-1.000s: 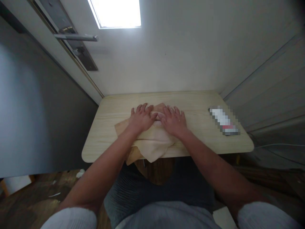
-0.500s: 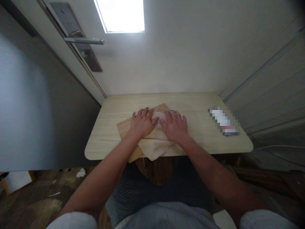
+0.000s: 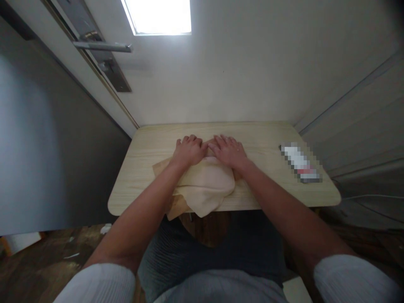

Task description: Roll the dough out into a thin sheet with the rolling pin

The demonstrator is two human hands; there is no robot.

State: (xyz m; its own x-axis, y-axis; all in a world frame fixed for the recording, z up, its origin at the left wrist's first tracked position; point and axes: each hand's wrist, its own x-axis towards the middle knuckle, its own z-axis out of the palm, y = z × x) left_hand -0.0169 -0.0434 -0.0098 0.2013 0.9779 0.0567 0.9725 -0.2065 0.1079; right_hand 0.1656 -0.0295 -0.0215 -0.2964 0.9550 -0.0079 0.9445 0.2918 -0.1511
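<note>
A soft, pale cream folded piece (image 3: 205, 179), which could be cloth or dough, lies on a thin brown sheet (image 3: 177, 207). I cannot tell whether that sheet is paper or wood. My left hand (image 3: 190, 149) rests at the far side of the cream piece, palm down, its fingers slightly bent and holding nothing that I can see. Beside it, my right hand (image 3: 229, 149) lies with fingers stretched over the sheet's far corner. Both thumbs point inward and nearly meet. The cream piece's near tip hangs at the table's front edge.
A small light wood table (image 3: 265, 181) stands against a white door with a metal handle (image 3: 104, 46). On its right side lies a blurred-out, phone-shaped object (image 3: 299, 163). A round brown stool seat (image 3: 208, 229) shows below the table. Scraps lie on the floor at left.
Both hands have slid away from me, from the middle of the cream piece to its far side. More of the cream piece now shows. The camera view has shifted slightly.
</note>
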